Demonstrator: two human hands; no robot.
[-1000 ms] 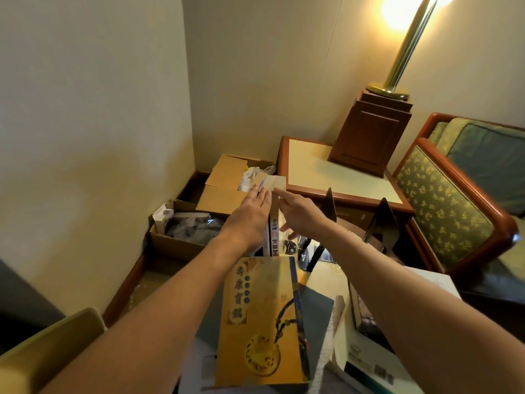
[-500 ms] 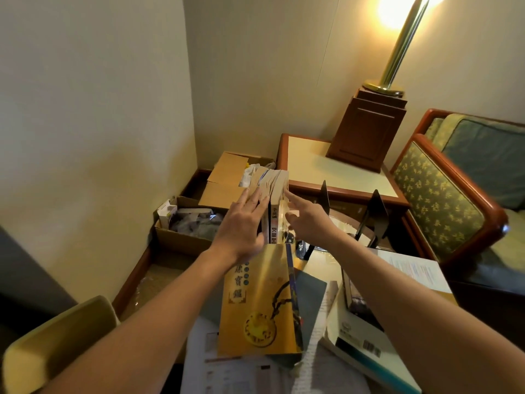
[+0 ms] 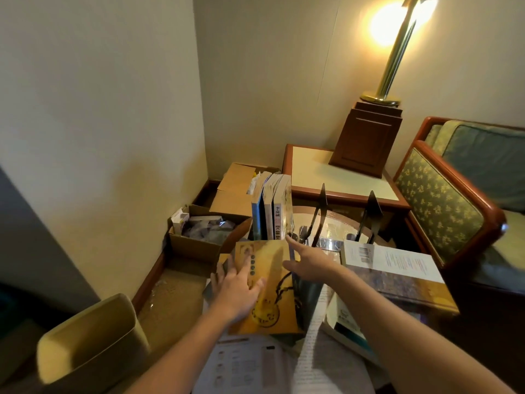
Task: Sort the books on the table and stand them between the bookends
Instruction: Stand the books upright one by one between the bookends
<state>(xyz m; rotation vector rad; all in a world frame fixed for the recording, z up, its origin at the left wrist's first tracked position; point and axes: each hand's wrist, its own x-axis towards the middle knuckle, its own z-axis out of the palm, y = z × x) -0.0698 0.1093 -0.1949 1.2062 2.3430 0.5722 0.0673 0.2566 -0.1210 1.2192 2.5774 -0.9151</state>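
Left hand (image 3: 241,291) flat on the yellow book (image 3: 274,291), fingers straight and spread, gripping nothing. Right hand (image 3: 311,261) loosely open above that book's far right corner, index finger stretched toward the foot of the standing books (image 3: 271,214), holding nothing; contact with them impossible to tell. Standing books just beyond both hands, upright, spines toward the camera, tops fanned slightly. Near bookend (image 3: 319,216) just right of the right index fingertip and just beside the standing books; far bookend (image 3: 370,218) farther right, well apart from the first. Standing books left of both bookends, not between them. Right of the right hand, white book (image 3: 366,253) lying flat, barcode up, on top of a purple book (image 3: 397,282). Under the right forearm, another flat book (image 3: 341,322), partly hidden. Papers (image 3: 247,365) under both forearms. Left of the left hand, open box (image 3: 196,245) on the floor. Beyond the standing books, side table (image 3: 318,169) carrying a lamp (image 3: 395,52). Far right of the right hand, armchair (image 3: 443,206).
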